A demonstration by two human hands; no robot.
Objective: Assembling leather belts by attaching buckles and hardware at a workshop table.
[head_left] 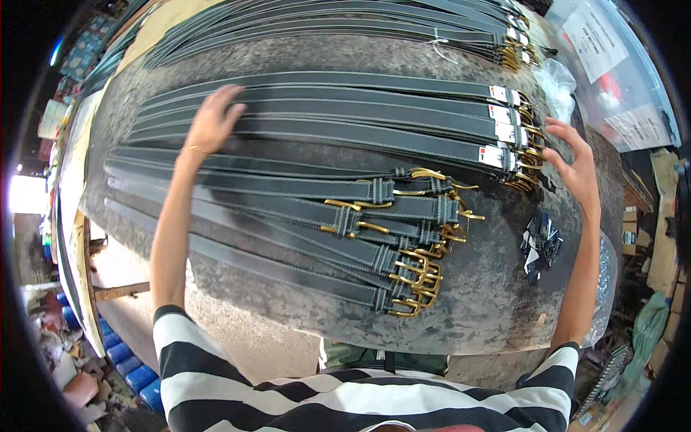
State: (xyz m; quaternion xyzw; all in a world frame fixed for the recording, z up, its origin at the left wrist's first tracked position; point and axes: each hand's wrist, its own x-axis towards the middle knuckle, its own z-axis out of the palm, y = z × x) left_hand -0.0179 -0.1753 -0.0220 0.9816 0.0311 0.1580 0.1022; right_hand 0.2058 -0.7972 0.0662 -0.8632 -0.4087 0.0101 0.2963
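Black belts with pale stitching and gold buckles lie in flat rows across the table. My left hand [214, 119] rests on or just over the far-left part of a tagged row of belts [345, 111], its fingers stretched out and slightly apart. Just right of that row's gold buckles [531, 147], my right hand [576, 162] is open, thumb and fingers spread; whether a fingertip touches a buckle I cannot tell. White tags [502, 133] sit by the buckle ends. Nearer to me lies a looser bunch of belts [302, 219], its buckles [417, 284] unevenly staggered.
A third stack of belts [345, 29], tied with white string [436, 47], lies at the far edge. Small dark scraps [541, 245] are heaped near my right forearm. A clear plastic bin [612, 72] stands at the far right, with a crumpled clear bag [556, 90] beside it.
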